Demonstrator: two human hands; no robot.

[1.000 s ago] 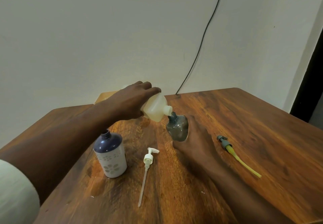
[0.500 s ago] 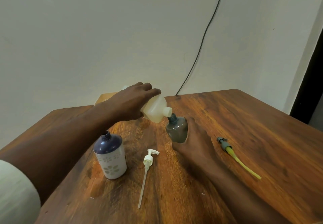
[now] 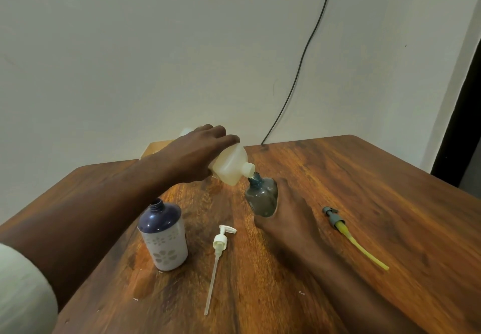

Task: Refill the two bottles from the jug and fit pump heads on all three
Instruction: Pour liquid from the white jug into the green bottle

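Presently, the left hand (image 3: 194, 155) is seen wrapped over the body of the jug (image 3: 230, 164), fingers curled across its top and far side, holding it tipped well past level. The jug's long axis is laid from upper left down to lower right, so that its spout (image 3: 248, 169) is pointed at, and sits just above or touching, the neck of the grey bottle (image 3: 261, 198); a gap cannot be made out. No stream is visible at the mouth.

The right hand (image 3: 289, 219) is closed round the near and right side of the grey bottle, which is kept upright on the table (image 3: 377, 190). Only the back of that hand is shown; its fingertips are hidden behind the bottle.

Further out, the blue bottle (image 3: 164, 237) is stood open-necked at the left, just below the left forearm and well apart from the spout. A white pump (image 3: 220, 253) is laid flat between the two bottles, head away, tube toward the viewer. A grey pump with a yellow tube (image 3: 348, 232) is laid to the right of the right hand, tube running down and right.

Judgement: the pour into the grey bottle is under way; the blue bottle is not yet attended to. The next shift would be leftward and nearer, and the left hand, already bearing the jug, is the closer one. No pump is fitted.
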